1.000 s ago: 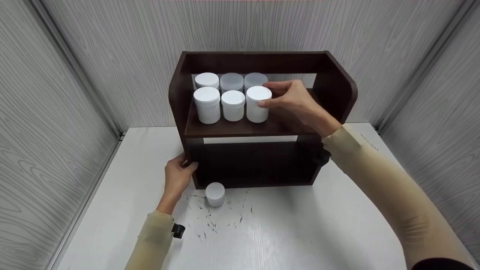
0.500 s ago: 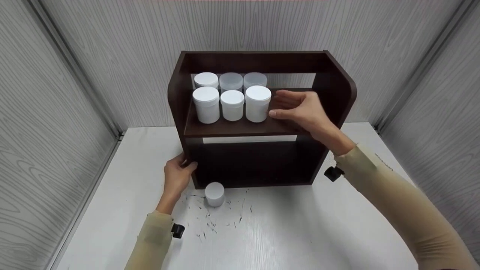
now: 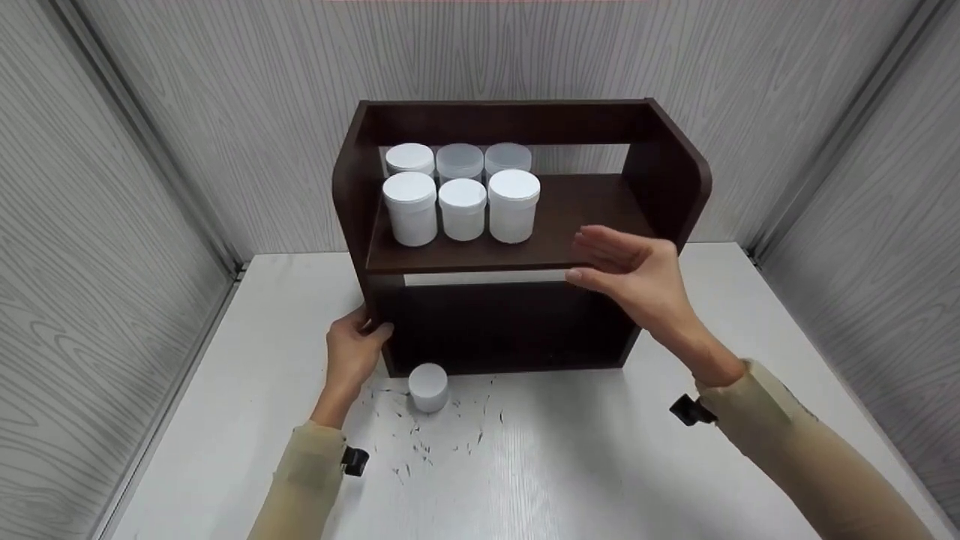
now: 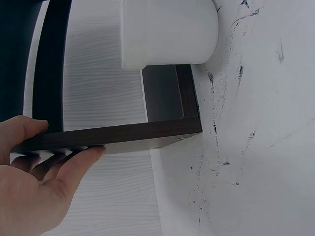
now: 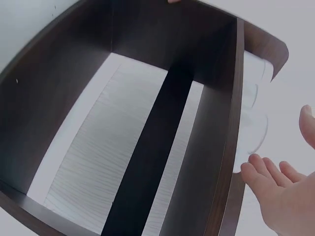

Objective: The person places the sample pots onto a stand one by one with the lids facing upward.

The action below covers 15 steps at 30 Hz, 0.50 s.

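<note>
My left hand [image 3: 351, 355] grips the left side panel of a dark brown wooden shelf [image 3: 510, 264], thumb on one face and fingers on the other, as the left wrist view also shows. Held in front of the shelf's right half, my right hand [image 3: 637, 277] has its fingers straight and thumb apart, with nothing between them. On the upper board stand two rows of lidded jars. The front row has a tall white jar [image 3: 411, 210], a shorter white jar [image 3: 463, 210] and another tall jar [image 3: 513, 207]. A small white jar [image 3: 429, 388] stands on the table by the shelf's front left corner.
Behind the front jars are a white-lidded jar [image 3: 409, 156] and two with translucent greyish lids, such as the middle back jar [image 3: 460, 159]. The white table [image 3: 525, 457] bears dark scuff marks. Grey wood-patterned walls [image 3: 510, 52] enclose the back and sides.
My right hand has let go of the right front tall jar and drawn back, down and to the right. The left hand keeps its hold on the side panel.
</note>
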Available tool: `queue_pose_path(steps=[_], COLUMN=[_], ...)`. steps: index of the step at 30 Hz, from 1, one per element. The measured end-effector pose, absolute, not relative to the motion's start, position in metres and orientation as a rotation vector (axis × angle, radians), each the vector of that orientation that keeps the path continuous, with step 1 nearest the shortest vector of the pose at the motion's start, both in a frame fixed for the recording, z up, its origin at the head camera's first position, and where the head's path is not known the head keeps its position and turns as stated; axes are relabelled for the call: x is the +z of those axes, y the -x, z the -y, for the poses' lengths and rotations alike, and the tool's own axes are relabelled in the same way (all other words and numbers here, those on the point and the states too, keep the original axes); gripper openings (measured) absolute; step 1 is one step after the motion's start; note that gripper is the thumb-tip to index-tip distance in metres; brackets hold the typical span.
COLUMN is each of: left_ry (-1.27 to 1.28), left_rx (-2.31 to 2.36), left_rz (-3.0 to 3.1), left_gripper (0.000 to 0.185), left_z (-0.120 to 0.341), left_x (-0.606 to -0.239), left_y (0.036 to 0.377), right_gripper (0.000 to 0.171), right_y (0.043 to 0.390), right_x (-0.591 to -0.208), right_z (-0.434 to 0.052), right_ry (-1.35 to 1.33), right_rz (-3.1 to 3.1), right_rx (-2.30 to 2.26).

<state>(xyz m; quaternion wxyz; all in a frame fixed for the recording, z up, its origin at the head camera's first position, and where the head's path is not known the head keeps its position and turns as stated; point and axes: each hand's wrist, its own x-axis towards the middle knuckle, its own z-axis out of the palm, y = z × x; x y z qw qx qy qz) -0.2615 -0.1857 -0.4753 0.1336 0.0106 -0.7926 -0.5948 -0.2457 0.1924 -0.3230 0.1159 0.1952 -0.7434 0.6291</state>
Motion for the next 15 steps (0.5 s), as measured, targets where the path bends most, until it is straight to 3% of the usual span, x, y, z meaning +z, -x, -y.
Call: queue_pose_path(steps=[15], left_ry=[-0.041], left_rx=[-1.694], left_rz=[2.319], left_gripper=[0.052], left_z=[0.186], left_x=[-0.475], left_y=[0.262], right_gripper=[0.051], right_y=[0.2], right_x=[-0.383], right_z=[-0.216], right_ry=[-0.629], right_rz=[2.319], right_rx=[1.773])
